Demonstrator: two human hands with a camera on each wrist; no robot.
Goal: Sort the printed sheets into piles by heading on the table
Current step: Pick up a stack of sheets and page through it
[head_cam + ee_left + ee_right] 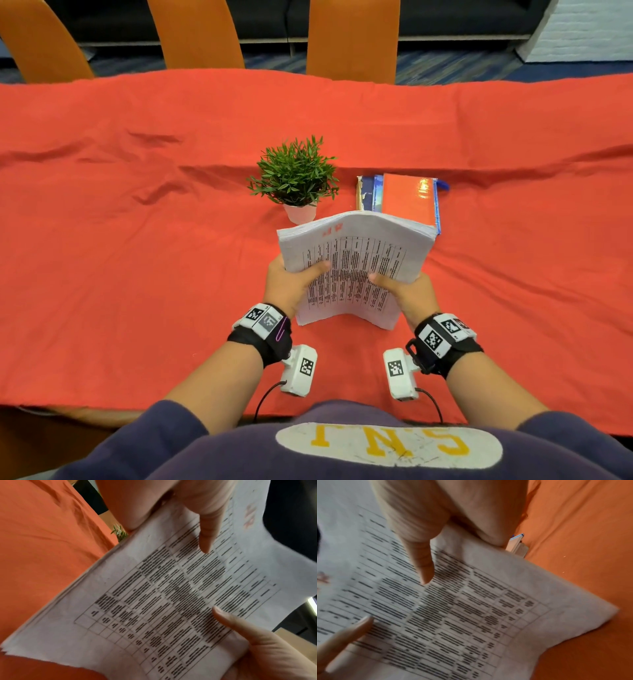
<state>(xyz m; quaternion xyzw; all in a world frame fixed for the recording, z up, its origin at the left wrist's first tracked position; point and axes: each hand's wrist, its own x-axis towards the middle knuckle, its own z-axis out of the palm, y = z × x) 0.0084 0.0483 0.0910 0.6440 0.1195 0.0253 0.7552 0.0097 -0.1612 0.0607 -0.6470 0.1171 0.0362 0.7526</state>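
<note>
White paper is filling the lower centre of the head view: we are gripping the stack of printed sheets [352, 270] in both hands, tilted up off the red tablecloth [137, 240]. Our left hand [291, 284] is clamping the stack's left edge, thumb lying across the top sheet's table of text, and our right hand [404, 291] is clamping the right edge likewise. A red heading [330, 230] is showing near the far edge, too blurred to read. No piles are lying on the cloth yet, so we are judging this as the very start: reading the first heading. Next we are needing to peel off the top sheet alone and lay it clear of the potted plant [294, 178] and the books [400, 198].
</note>
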